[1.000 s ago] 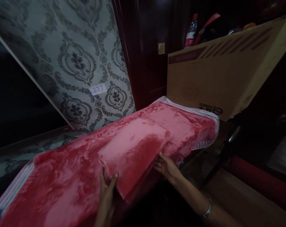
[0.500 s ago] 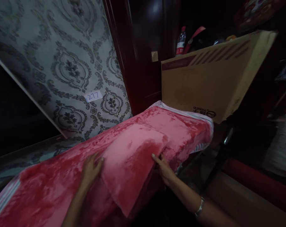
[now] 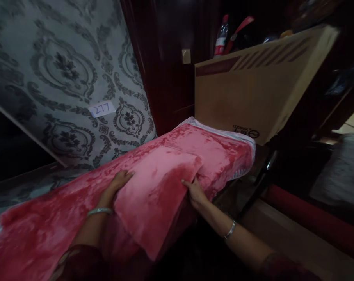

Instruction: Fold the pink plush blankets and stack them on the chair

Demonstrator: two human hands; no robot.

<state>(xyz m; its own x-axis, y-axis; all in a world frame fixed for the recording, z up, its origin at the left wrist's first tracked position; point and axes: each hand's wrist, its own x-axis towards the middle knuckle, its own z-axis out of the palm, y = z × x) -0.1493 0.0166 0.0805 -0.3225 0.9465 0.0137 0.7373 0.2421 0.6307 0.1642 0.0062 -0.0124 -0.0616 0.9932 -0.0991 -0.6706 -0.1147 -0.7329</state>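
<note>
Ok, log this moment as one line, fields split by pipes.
left hand: at pink cloth, left edge | right hand: pinching its right edge, thumb on top | pink cloth: atop red plush cover

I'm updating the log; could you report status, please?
Left hand at left edge of cloth; right hand gripping right edge. Cloth atop plush cover. No obstruction visible.

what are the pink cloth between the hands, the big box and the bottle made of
Cloth: probably plush, velvety fabric with a soft sheen; light and dark patches suggest brushed pile, though the fibre can't be told.
Box: most likely matte cardboard, given the plain brown face with printed stripes and lettering.
Bottle: probably smooth, clear plastic; it looks see-through below the red cap.
</note>
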